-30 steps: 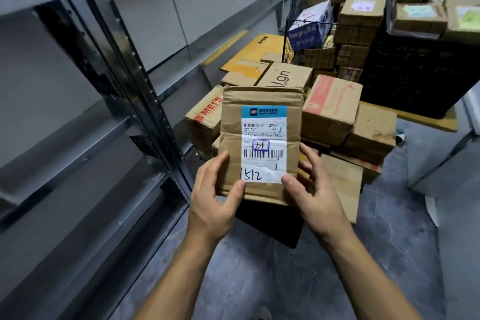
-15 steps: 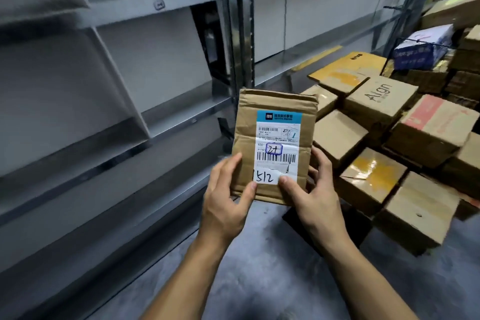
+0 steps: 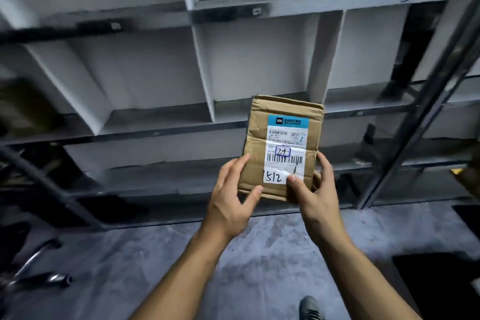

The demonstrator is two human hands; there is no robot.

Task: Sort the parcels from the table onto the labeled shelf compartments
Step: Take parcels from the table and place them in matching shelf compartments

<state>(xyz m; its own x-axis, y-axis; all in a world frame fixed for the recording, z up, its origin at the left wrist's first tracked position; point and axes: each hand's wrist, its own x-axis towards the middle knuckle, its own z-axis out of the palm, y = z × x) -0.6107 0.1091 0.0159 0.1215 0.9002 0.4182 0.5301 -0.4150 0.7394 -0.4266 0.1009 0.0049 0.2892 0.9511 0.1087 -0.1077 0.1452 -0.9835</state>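
I hold a flat brown cardboard parcel [image 3: 259, 138] upright in front of me, its white and blue shipping label facing me with "512" handwritten at the bottom. My left hand [image 3: 231, 202] grips its lower left corner. My right hand [image 3: 315, 195] grips its lower right corner, thumb on the label. Behind the parcel stands a grey metal shelf unit [image 3: 207, 125] with open compartments split by slanted dividers; the compartments straight ahead hold nothing. Small tags sit on the upper shelf rail [image 3: 257, 11], too blurred to read.
A dark metal upright [image 3: 405, 138] slants down on the right of the shelf. A brownish object [image 3: 23, 109] sits blurred in a compartment at far left. Dark metal handles [image 3: 39, 270] lie low at left. Grey concrete floor [image 3: 233, 254] is underfoot, my shoe [image 3: 310, 306] at the bottom.
My view has swung left, away from the pile of parcels, and now faces the shelf compartments head-on. Both hands still hold the parcel the same way.
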